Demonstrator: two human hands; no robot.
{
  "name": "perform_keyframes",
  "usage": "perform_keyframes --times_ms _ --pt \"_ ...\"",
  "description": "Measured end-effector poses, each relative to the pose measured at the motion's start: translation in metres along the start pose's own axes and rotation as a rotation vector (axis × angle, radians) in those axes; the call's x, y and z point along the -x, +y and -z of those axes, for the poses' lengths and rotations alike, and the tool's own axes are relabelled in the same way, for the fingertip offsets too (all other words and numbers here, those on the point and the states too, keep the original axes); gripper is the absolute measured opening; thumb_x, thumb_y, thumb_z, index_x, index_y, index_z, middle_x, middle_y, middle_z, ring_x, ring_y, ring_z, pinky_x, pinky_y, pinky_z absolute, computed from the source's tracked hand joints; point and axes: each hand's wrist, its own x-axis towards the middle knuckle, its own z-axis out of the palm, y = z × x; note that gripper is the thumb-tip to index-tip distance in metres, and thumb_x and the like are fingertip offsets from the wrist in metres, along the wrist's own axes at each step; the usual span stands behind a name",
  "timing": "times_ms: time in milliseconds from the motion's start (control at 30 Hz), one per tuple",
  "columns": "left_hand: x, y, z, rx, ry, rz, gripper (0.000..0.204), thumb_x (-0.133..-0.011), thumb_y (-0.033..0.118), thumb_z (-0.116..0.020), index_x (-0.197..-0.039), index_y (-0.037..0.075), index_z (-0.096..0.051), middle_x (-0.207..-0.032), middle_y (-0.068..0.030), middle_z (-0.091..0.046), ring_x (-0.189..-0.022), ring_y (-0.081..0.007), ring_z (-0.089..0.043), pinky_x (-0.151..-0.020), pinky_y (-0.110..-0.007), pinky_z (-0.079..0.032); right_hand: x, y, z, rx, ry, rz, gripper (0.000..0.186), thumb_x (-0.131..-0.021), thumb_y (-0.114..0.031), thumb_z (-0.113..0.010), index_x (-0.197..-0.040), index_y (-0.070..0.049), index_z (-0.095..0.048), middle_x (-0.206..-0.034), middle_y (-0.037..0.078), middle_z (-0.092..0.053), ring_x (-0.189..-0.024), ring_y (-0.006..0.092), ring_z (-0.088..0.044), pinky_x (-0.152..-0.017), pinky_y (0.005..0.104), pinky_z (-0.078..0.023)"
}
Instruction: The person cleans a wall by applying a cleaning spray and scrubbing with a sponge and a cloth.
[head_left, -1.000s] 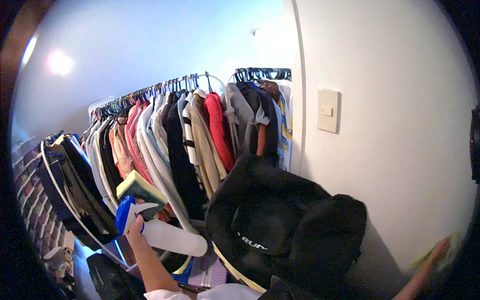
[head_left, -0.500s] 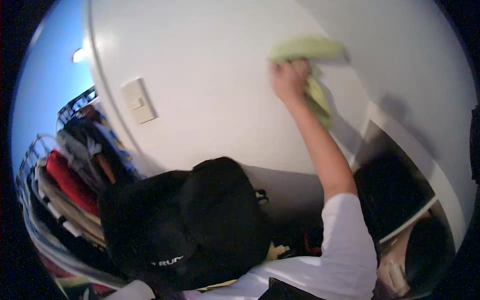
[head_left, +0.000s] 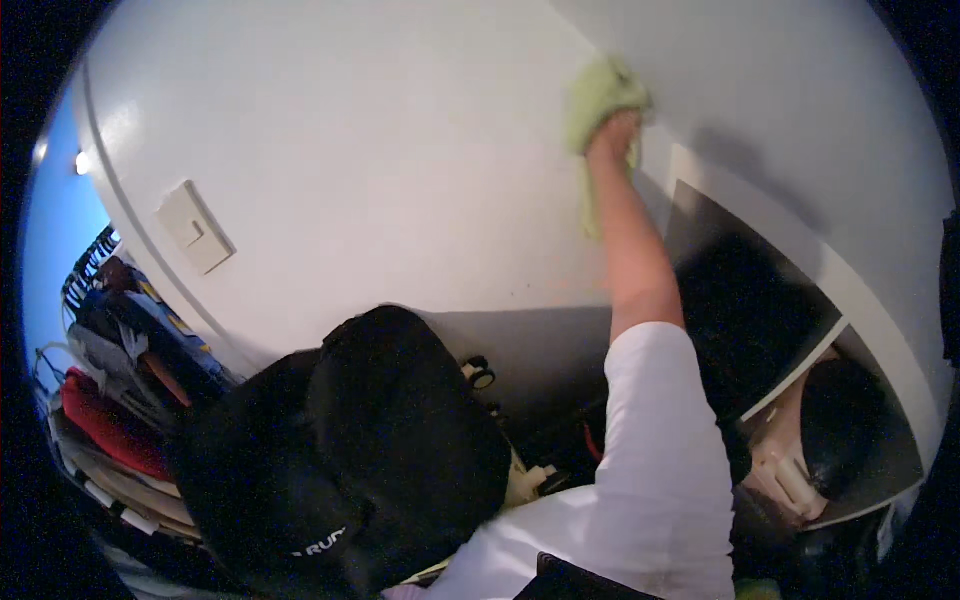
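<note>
My right hand is shut on a pale green cloth, held against the white wall high up near the corner on the right. My forearm in a white short sleeve reaches up from the lower edge. The cloth hides part of my fingers. My left hand is not in view.
A light switch is on the wall. A large black bag stands below. Clothes hang on a rack at the left. At the right a white shelf unit holds dark and beige items.
My view has turned right toward the corner. My right hand with the cloth has risen from low at the right to high on the wall. My left hand, spray bottle and sponge have left view.
</note>
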Motion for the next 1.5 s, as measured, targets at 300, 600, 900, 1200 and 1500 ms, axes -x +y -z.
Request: perform_keyframes --times_ms 300,600,900,1200,1500 --pt "0.003 -0.043 -0.027 0.004 -0.168 0.116 0.063 -0.064 -0.003 -0.059 -0.123 0.003 -0.037 -0.111 -0.0117 -0.051 -0.096 -0.025 -0.054 -0.086 -0.038 -0.045 0.028 -0.01 -0.204 -2.848 0.343 -1.671 0.036 -0.085 -0.017 -0.041 -0.12 -0.007 -0.045 -0.12 0.011 -0.048 -0.115 0.0234 -0.042 -0.095 0.0436 -0.031" --pt "-0.008 -0.061 -0.036 -0.033 -0.214 0.12 0.065 -0.064 -0.005 -0.058 -0.125 0.003 -0.036 -0.112 -0.0118 -0.05 -0.096 -0.0252 -0.054 -0.085 -0.039 -0.045 0.012 -0.104 0.029 -3.087 0.356 -0.481 0.05 -0.082 -0.013 -0.041 -0.132 -0.011 -0.036 -0.13 0.006 -0.043 -0.124 0.0235 -0.033 -0.106 0.0413 -0.019" --pt "-0.009 -0.045 -0.045 -0.076 -0.238 0.189 0.072 -0.066 -0.006 -0.059 -0.131 0.006 -0.028 -0.123 -0.0131 -0.044 -0.094 -0.0294 -0.056 -0.086 -0.046 -0.045 0.011 -0.09 0.006 -2.596 0.23 -0.392 0.054 -0.083 -0.03 -0.041 -0.134 -0.014 -0.034 -0.137 0.005 -0.034 -0.131 0.0239 -0.02 -0.109 0.0385 -0.009" --pt "-0.013 -0.052 -0.038 -0.039 -0.213 0.119 0.075 -0.066 -0.006 -0.061 -0.132 0.007 -0.028 -0.127 -0.0126 -0.043 -0.108 -0.0297 -0.05 -0.089 -0.043 -0.044 -0.017 -0.057 -0.014 -3.168 0.522 -1.065 0.043 -0.076 -0.016 -0.047 -0.118 -0.008 -0.051 -0.128 0.009 -0.045 -0.122 0.0258 -0.035 -0.102 0.0394 -0.025" --pt "0.017 0.089 -0.032 -0.211 -0.38 0.336 0.056 -0.066 0.011 -0.058 -0.118 0.016 -0.036 -0.107 -0.0113 -0.049 -0.097 -0.0323 -0.051 -0.091 -0.052 -0.031 0.051 -0.062 0.013 -3.537 0.599 0.602 0.045 -0.074 -0.022 -0.055 -0.112 0.002 -0.053 -0.111 0.024 -0.054 -0.097 0.0386 -0.054 -0.087 0.0433 -0.041"
